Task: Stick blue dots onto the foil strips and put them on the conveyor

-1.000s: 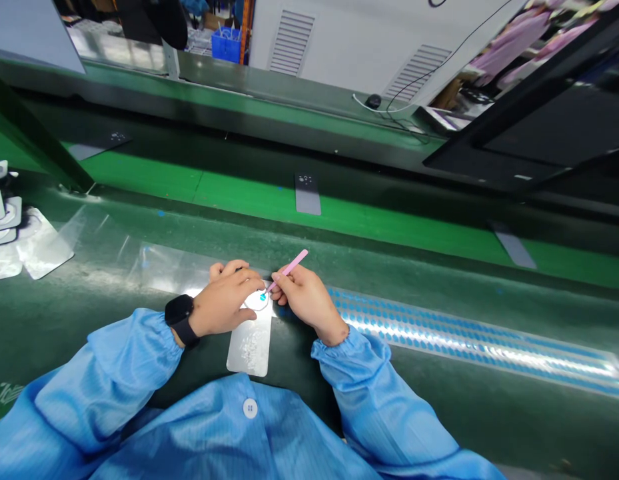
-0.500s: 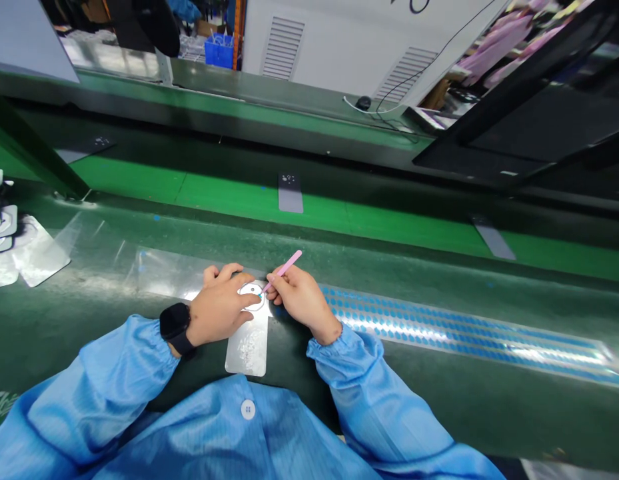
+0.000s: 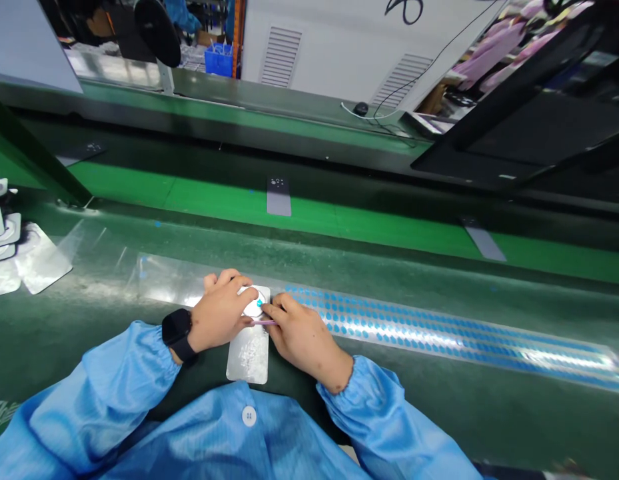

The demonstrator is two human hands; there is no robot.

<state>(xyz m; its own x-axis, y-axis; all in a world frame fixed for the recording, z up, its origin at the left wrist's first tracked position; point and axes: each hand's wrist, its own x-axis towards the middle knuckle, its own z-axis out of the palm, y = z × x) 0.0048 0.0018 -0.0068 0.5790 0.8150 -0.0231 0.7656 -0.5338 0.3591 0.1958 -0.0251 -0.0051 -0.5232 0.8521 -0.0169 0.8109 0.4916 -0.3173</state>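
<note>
A silvery flat plate (image 3: 248, 360) with a white round part (image 3: 252, 308) at its top lies in front of me. My left hand (image 3: 222, 312) rests on the plate's left side, fingers apart, with fingertips on the round part. A small bright blue piece (image 3: 260, 303) sits at the round part's right side. My right hand (image 3: 304, 337) holds pink tweezers (image 3: 265, 323), which lie nearly level across the plate, and its index fingertip is at the blue piece. Beneath and to the right stretches a clear sheet with rows of blue dots (image 3: 414, 327).
Several silvery plates (image 3: 42, 257) lie at the far left. Beyond the bench edge, grey plates (image 3: 279, 198) lie on a green belt (image 3: 329, 217). A dark green post (image 3: 34, 150) stands at the left, a black frame (image 3: 529, 113) at the upper right.
My right hand has turned palm down and the tweezers have swung from upright-slanting to nearly level. Its fingertip has come to the blue piece. The grey plates have shifted slightly left.
</note>
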